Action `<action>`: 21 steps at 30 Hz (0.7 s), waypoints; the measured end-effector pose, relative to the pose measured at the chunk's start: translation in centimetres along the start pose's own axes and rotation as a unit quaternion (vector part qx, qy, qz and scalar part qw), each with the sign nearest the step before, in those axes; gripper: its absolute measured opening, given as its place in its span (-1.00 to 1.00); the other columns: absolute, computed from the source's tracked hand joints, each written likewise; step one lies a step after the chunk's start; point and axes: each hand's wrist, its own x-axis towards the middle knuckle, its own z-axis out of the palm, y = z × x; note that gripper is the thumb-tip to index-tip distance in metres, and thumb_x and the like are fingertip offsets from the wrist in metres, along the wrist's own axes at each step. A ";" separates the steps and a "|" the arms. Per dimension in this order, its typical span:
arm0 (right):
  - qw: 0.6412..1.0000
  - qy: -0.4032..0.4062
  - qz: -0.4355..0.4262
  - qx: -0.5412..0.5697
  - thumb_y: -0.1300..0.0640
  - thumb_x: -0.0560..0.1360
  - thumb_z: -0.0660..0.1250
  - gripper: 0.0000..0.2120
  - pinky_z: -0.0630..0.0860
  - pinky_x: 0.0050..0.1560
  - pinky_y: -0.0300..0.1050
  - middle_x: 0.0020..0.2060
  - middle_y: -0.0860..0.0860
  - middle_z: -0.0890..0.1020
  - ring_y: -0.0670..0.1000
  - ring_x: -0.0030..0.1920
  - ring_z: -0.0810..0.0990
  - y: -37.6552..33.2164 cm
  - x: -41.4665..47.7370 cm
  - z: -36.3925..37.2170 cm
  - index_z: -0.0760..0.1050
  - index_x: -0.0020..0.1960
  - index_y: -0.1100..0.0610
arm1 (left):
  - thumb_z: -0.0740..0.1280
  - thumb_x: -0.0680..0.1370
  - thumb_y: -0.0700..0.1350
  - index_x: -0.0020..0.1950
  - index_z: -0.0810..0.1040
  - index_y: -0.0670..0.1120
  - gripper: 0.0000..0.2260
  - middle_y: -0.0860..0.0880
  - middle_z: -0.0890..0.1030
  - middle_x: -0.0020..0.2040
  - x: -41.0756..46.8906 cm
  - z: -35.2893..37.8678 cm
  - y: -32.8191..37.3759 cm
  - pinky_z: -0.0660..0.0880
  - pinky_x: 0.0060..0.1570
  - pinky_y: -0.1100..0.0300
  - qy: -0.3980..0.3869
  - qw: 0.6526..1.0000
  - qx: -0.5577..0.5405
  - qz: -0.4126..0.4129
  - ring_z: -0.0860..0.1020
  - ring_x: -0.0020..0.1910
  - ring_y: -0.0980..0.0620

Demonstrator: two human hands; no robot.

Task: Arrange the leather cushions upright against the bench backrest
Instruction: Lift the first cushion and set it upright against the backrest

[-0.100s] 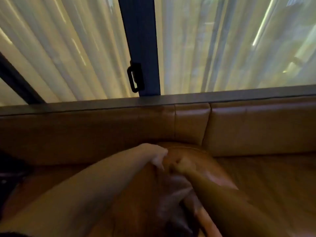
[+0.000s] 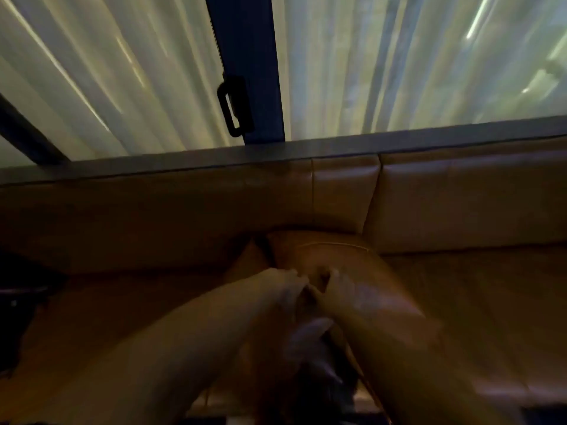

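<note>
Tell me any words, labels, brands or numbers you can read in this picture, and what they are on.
None can be read. No lettering shows on the cushion, the backrest, the window frame, its handle or the curtains. The picture is dim and blurred by motion, so small print could not be made out. The dark object at the left edge shows no readable marks either.

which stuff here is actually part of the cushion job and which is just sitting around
Part of the job:
- leather cushion, near the backrest
- bench backrest
- left hand and right hand, both on the cushion

Just there:
- sheer curtains
- window frame with black handle
- dark object at left, too dim to identify
</note>
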 end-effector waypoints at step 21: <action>0.939 0.137 -0.197 -0.247 -0.32 0.04 0.64 0.29 0.19 0.31 0.41 0.57 0.05 0.27 0.22 0.55 0.19 2.9 5.5 -11.5 0.12 0.61 0.00 | 0.35 0.65 -0.05 0.26 0.62 -0.06 -0.78 -0.03 0.60 0.21 0.4 -12.1 -8.5 0.51 0.18 -0.07 0.172 0.983 -0.030 0.057 0.57 0.18 -0.09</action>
